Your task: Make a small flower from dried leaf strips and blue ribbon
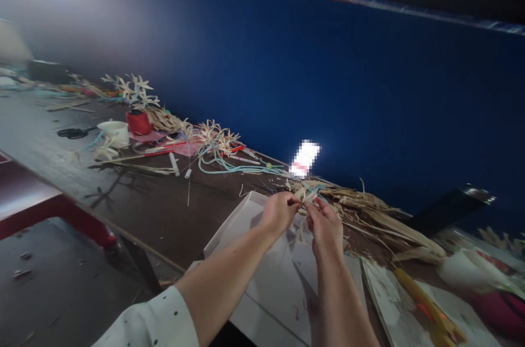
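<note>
Over an open white cardboard box (235,222), my left hand (280,211) and my right hand (327,226) are close together with fingers pinched. Between their fingertips is a small pale strip (310,197) that looks like dried husk; its exact shape is too small to make out. Both hands appear to grip it, the left from one side and the right from the other. Just behind the fingers lie light blue cords (316,189) and a bundle of dry tan husks (369,209). A lit screen (304,160), blurred out, stands beyond the hands.
Husk flowers on blue stems (219,139), a red thread spool (138,122), a white cup (115,133) and black scissors (76,132) lie to the left. A yellow-handled tool (426,303) rests at right. A blue wall (229,57) bounds the table; a red stool (57,199) stands at left.
</note>
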A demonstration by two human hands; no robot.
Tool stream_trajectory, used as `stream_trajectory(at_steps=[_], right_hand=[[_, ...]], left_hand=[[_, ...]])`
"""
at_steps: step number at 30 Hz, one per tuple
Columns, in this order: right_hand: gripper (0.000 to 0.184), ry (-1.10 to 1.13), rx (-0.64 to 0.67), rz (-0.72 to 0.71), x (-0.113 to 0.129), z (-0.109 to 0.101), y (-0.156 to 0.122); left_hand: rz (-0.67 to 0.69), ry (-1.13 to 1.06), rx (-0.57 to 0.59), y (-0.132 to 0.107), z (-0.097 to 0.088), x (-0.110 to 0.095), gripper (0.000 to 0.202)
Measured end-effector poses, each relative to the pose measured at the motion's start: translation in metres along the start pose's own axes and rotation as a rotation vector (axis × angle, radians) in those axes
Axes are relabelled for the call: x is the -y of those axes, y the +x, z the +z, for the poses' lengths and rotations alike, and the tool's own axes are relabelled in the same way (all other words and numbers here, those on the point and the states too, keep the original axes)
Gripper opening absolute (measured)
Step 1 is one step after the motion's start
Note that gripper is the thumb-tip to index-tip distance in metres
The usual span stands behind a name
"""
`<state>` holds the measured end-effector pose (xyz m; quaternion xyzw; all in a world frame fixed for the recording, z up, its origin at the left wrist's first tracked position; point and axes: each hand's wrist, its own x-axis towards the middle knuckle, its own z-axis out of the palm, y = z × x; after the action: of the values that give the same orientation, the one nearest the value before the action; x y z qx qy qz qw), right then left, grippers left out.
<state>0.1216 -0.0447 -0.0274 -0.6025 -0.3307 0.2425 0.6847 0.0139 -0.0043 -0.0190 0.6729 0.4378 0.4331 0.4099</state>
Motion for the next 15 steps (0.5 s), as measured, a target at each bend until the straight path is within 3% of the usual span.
stream_trajectory(at_steps=[15], right_hand=[[0.059, -0.027, -0.005, 0.078, 0.0075, -0.0011, -0.0034]], left_hand=[[-0.039, 0.016, 0.018, 0.0009, -0.0018, -0.0014, 0.012]])
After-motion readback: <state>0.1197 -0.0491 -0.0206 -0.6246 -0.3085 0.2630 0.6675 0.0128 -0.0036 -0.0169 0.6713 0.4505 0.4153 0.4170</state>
